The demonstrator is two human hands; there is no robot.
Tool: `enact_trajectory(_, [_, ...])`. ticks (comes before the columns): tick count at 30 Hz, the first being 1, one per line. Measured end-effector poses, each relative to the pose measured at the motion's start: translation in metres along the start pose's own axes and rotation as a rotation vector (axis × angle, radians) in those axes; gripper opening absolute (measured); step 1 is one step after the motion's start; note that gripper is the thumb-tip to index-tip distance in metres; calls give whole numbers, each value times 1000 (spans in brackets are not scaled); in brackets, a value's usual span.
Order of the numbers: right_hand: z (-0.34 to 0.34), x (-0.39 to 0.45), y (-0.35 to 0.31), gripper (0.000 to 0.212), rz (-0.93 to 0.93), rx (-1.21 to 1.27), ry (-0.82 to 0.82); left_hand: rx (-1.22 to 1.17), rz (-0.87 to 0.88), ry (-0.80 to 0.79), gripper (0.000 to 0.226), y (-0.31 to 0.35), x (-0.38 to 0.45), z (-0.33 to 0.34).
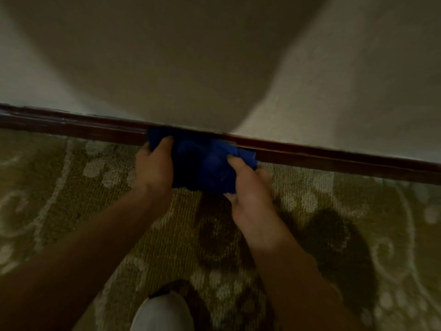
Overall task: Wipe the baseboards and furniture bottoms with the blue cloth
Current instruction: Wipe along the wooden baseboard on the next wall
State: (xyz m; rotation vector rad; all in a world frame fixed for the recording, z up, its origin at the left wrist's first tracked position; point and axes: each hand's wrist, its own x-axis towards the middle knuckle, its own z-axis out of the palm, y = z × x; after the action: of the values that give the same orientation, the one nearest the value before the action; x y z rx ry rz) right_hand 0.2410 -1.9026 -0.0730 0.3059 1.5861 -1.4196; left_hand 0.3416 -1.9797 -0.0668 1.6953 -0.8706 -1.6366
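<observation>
Blue cloth [205, 163] — olive patterned carpet [334, 211]

1. Ahead of you stands a pale wall [346, 80] with a fine, grainy texture; a broad soft shadow darkens its middle part, while both sides are lighter.
2. Below you lies a patterned carpet [71, 187] in olive-gold, worked with pale curling scrolls and blotchy pale patches; it runs across the whole lower half of the view.
3. On the carpet to your right you see a dark, elongated shadow [338, 247], and a second one sits near the middle.
4. At the bottom edge, near the centre, a light grey knee [162, 314] shows, rounded and blurred; its cloth cannot be told further.
</observation>
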Motion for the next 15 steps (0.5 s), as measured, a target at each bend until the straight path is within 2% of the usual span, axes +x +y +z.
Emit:
enact_trajectory(3, [-13, 2, 1, 21, -58, 71, 70, 51, 37, -17, 14, -5, 5, 18])
enact_trajectory(8, [-29, 4, 11, 29, -129, 175, 263, 20, -113, -101, 33, -13, -1, 41])
enact_trajectory(13, [-11, 1, 15, 32, -85, 182, 79, -129, -40, 42, 25, -14, 2, 27])
enact_trajectory(15, [-23, 6, 5, 27, -89, 168, 60, -116, -70, 22, 23, -17, 5, 29])
